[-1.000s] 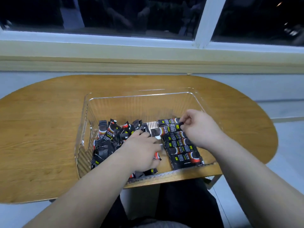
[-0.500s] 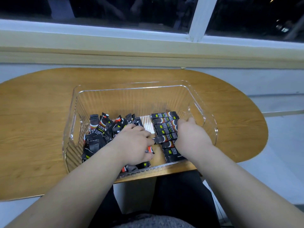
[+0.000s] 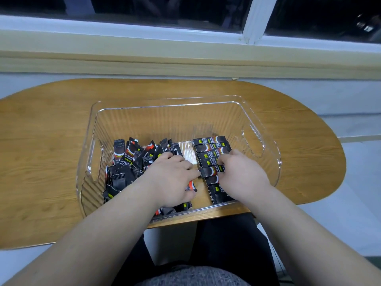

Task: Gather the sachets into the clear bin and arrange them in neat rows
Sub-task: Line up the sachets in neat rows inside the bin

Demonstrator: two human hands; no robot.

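A clear ribbed bin (image 3: 268,129) stands on the wooden table (image 3: 47,153). Several black sachets lie in a loose pile (image 3: 127,162) in its left half. Others lie in a neat row (image 3: 210,147) along the right half. My left hand (image 3: 173,180) lies palm down over the pile's right edge. A red-and-white sachet (image 3: 191,185) is tucked under its thumb, and its fingertips touch the left end of a sachet in the row (image 3: 211,171). My right hand (image 3: 243,176) covers the row's near part and pinches that sachet's right end with curled fingers.
The bin sits at the table's near edge, with cut-out handles in both side walls. Bare wood lies to the left and behind it. A window sill and dark panes run along the back. My lap is below the table edge.
My right hand has come back from the far end of the row to its middle and taken a sachet's end. My left hand has barely moved.
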